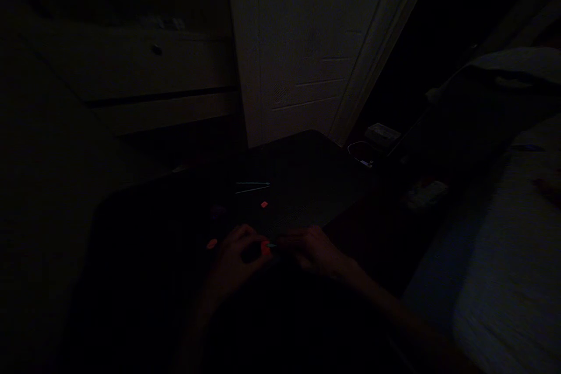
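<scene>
The room is very dark. My left hand (239, 257) and my right hand (313, 250) meet low in the middle over a dark surface (307, 187). Between their fingertips sits a small orange-red piece (265, 248) with a thin teal tip beside it. The left fingers curl in a pinch round this piece. The right fingers are closed toward it too, and what they grip is too dim to name. Another small orange piece (263, 204) lies just beyond the hands, and a pale orange bit (211, 243) lies left of my left hand. Thin light-coloured tweezers (253, 187) rest farther back.
A pale door (315, 41) stands behind the surface, with drawers (144, 70) to its left. A bed with light bedding (504, 234) fills the right side. A small white box (382, 133) and a cable (360, 155) lie by the door.
</scene>
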The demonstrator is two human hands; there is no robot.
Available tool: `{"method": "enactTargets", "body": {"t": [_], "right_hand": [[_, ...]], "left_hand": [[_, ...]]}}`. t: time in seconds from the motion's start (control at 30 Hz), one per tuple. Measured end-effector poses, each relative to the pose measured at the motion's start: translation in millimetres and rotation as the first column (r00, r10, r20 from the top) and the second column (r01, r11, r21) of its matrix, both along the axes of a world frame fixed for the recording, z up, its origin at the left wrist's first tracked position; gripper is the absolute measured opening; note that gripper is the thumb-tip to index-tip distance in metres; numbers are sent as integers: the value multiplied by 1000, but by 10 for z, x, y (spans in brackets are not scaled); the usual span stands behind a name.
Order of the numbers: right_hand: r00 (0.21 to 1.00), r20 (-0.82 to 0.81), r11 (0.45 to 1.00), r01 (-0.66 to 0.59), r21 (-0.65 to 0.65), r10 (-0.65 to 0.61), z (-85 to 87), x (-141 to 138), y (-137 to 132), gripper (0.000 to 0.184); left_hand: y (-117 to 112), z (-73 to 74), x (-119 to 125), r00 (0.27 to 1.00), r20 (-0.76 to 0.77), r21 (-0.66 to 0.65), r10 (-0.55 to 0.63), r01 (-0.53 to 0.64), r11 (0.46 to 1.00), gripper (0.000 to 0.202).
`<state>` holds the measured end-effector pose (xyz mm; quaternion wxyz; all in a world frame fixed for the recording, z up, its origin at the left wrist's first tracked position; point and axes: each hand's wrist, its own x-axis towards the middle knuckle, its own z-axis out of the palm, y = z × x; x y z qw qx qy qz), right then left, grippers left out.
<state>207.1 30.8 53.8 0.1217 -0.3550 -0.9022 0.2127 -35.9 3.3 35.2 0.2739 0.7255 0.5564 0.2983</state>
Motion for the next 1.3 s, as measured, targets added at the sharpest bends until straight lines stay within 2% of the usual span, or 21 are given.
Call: {"method": "enactTargets", "body": {"t": [0.27, 0.37, 0.5, 0.7, 0.9, 1.13, 1.3], "right_hand": [[996, -21, 994, -89, -62, 88, 76, 38, -10, 18], [995, -86, 998, -48, -46, 44, 82, 39, -16, 19], [998, -43, 999, -45, 0, 45, 73, 30, -16, 26], [998, -2, 996, -59, 69, 59, 6, 28, 27, 26], [989, -144, 999, -11, 31, 15, -84, -4, 56, 23], [998, -64, 1000, 12, 24, -11, -20, -22, 59, 19], [999, -38, 1000, -23, -1, 23, 37, 3, 22, 20]], "left_hand": [[18, -9, -14, 998, 55, 5, -26, 26, 1000, 17], [14, -3, -11, 999, 32, 3, -23, 23, 1000, 17], [12, 6, -5, 999, 39, 9, -32, 32, 999, 16], [9, 8, -3, 999, 20, -2, -36, 36, 999, 18], [-2, 19, 5, 999, 20, -10, -29, 29, 1000, 18], [-4, 50, 10, 996, 69, 0, -51, 51, 999, 21], [-11, 32, 4, 997, 69, 13, -43, 42, 999, 11]]}}
